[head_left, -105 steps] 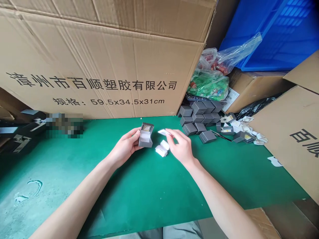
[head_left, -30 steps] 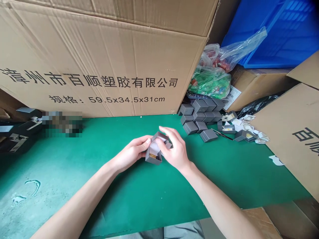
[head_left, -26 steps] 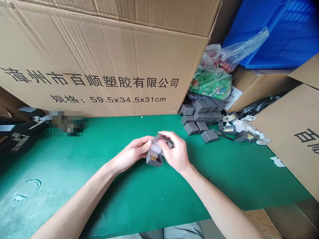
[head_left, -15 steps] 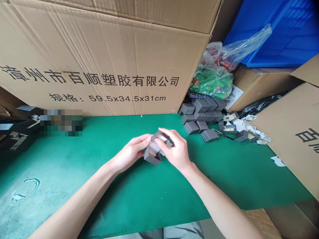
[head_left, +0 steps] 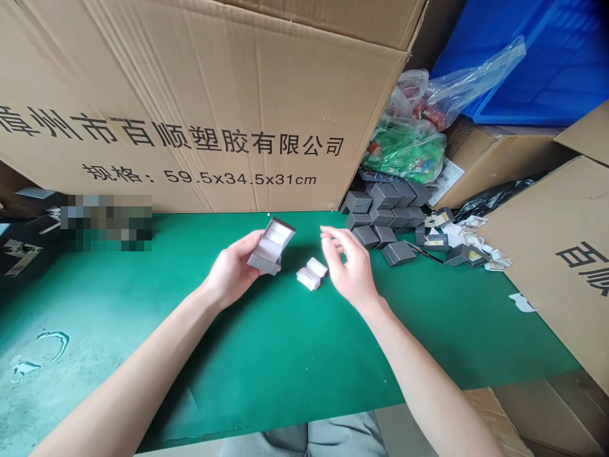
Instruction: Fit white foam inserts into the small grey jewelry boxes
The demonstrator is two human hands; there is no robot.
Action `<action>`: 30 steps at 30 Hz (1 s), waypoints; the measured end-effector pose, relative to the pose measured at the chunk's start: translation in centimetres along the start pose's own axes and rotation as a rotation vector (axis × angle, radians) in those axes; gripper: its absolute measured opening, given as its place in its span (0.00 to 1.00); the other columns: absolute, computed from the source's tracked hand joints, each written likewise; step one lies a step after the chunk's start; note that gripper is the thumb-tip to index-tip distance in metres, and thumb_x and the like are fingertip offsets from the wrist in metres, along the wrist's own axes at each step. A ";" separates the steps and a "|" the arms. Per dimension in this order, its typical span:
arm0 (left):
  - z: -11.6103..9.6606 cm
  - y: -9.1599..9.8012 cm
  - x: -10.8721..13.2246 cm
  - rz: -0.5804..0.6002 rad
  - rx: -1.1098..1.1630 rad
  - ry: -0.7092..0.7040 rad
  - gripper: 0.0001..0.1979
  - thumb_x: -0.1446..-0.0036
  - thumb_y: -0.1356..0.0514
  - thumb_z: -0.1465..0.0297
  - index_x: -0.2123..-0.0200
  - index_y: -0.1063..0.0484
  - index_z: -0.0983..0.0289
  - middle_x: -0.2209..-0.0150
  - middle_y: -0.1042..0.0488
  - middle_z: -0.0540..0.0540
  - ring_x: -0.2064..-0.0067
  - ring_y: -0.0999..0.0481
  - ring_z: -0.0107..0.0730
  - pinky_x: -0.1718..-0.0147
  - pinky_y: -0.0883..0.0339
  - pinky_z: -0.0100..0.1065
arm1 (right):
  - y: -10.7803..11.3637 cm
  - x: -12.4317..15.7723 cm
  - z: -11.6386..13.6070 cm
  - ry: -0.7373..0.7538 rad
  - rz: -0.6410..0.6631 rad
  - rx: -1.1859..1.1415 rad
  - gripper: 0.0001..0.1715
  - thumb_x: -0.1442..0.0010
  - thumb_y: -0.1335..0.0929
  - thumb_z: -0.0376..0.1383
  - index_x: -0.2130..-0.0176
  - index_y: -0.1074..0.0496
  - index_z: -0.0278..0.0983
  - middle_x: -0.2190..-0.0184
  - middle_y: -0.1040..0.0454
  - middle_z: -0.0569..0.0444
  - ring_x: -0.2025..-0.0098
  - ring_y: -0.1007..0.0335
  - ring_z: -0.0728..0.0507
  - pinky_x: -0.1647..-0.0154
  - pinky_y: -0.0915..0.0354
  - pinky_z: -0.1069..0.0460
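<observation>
- Grips the grey box [head_left: 257, 259] by one side in the left hand [head_left: 231, 271], just left of frame centre, tilted, with the lid open and the white lining [head_left: 283, 233] facing the camera.
- Shows the right hand [head_left: 349, 261] loosely curled right of centre, fingers parted, with nothing visible between them.
- Could drop the box onto the bench [head_left: 266, 374], from holding at one side only.
- Could nudge or crease the folded white insert [head_left: 310, 277], lying between both hands near frame centre, by catching it with the right hand just beside it; looks light and easily bent.
- Might dampen paper or card if set down at lower left, because of glossy marks [head_left: 59, 346] resembling spilled liquid.
- Might topple the grey box stack [head_left: 385, 195], right of centre, through a careless sideways reach.
- Spreads smooth and green across the bench, with tiny pale specks, glare at lower left and a white scrap [head_left: 522, 303] near the right edge.
- Crowded at right with opened boxes [head_left: 436, 242], a thin dark tool [head_left: 428, 252] and loose white pieces [head_left: 469, 238].
- Walled off at upper left by a large printed carton [head_left: 190, 76]; filled at upper right with plastic bags [head_left: 404, 149] and a blue crate [head_left: 547, 70].
</observation>
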State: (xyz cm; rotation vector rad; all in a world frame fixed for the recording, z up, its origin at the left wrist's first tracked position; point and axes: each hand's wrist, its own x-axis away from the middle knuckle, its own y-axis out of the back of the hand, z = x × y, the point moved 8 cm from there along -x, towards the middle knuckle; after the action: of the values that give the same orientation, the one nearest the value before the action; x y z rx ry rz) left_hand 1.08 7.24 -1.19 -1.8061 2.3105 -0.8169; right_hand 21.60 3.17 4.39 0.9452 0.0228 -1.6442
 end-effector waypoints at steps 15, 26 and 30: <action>-1.5 1.7 -0.6 -0.113 0.009 -0.133 0.15 0.33 0.44 0.67 0.47 0.25 0.63 0.49 0.20 0.59 0.55 0.18 0.40 0.56 0.22 0.40 | -1.5 2.0 -0.2 0.122 0.672 0.165 0.30 0.39 0.27 0.34 0.39 0.29 0.50 0.36 0.32 0.49 0.33 0.37 0.36 0.43 0.26 0.40; -0.7 0.9 -0.7 -0.099 -0.007 -0.057 0.13 0.36 0.42 0.64 0.52 0.23 0.61 0.52 0.19 0.58 0.56 0.19 0.43 0.58 0.22 0.38 | -1.6 2.3 -2.4 -0.238 0.693 0.122 0.36 0.45 0.23 0.50 0.42 0.31 0.44 0.50 0.30 0.50 0.56 0.27 0.43 0.65 0.28 0.50; -0.6 0.9 -0.7 -0.109 -0.004 -0.047 0.14 0.33 0.46 0.69 0.51 0.24 0.64 0.55 0.20 0.60 0.59 0.19 0.39 0.59 0.21 0.38 | -0.8 1.5 -1.7 -0.160 0.663 -0.030 0.27 0.36 0.39 0.27 0.42 0.29 0.45 0.38 0.33 0.49 0.40 0.32 0.41 0.46 0.29 0.44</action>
State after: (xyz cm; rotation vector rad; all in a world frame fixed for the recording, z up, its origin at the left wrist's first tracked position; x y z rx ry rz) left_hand 0.31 8.21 -1.28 -1.9455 2.2040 -0.7752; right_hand 21.93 3.01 2.00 0.6922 -0.3399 -1.0906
